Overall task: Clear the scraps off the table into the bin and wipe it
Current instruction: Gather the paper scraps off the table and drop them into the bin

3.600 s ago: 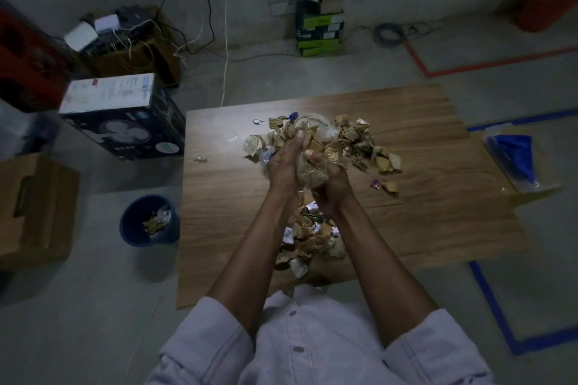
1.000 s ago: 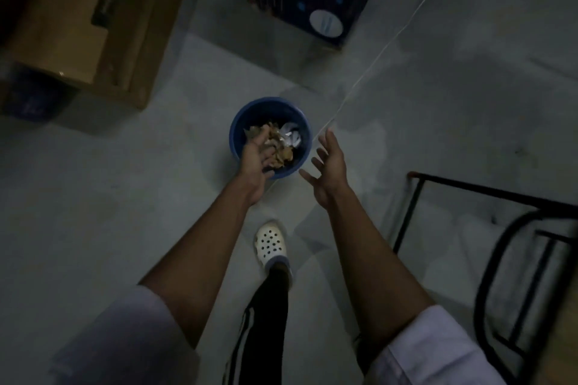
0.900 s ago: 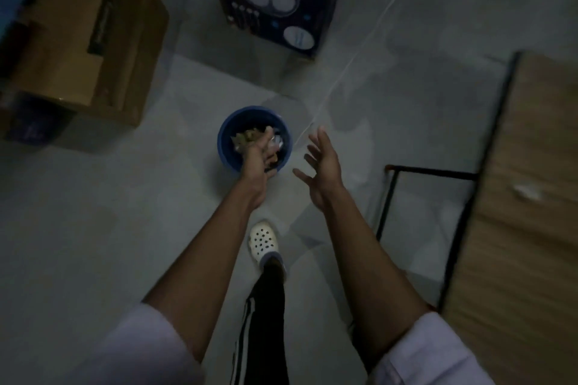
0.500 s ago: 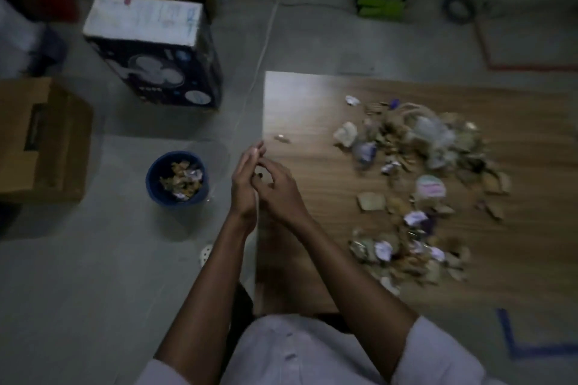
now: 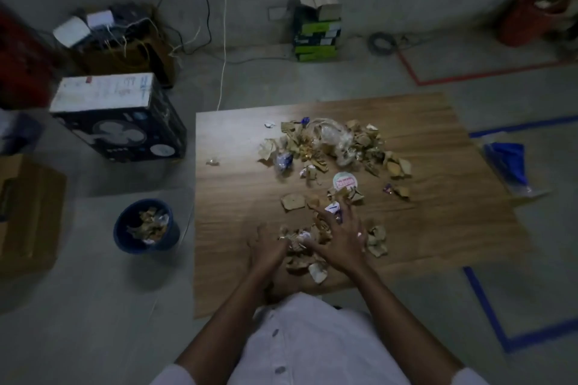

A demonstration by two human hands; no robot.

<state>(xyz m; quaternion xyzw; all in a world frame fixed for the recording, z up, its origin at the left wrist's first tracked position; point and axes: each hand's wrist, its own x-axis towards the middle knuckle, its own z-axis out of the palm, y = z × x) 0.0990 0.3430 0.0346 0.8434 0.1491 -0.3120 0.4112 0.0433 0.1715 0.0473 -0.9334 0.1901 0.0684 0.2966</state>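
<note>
A wooden table (image 5: 438, 228) carries brown and white paper scraps. A big heap of scraps (image 5: 331, 144) lies at the far middle, and a smaller near pile of scraps (image 5: 303, 256) sits by the front edge. My left hand (image 5: 267, 251) rests on the left side of the near pile with curled fingers. My right hand (image 5: 339, 236) lies over its right side, fingers spread. Both hands touch scraps without a clear grip. A blue bin (image 5: 146, 226), partly filled with scraps, stands on the floor left of the table.
A dark fan box (image 5: 119, 122) and a brown carton (image 5: 28, 216) stand on the floor to the left. A blue cloth in a clear wrapper (image 5: 508, 164) lies at the table's right edge. Cables, green boxes (image 5: 316, 34) and a red container (image 5: 528, 19) line the far wall.
My hands dropped a load of scraps into the bin, then swung back over the table. They now press on the near pile of scraps.
</note>
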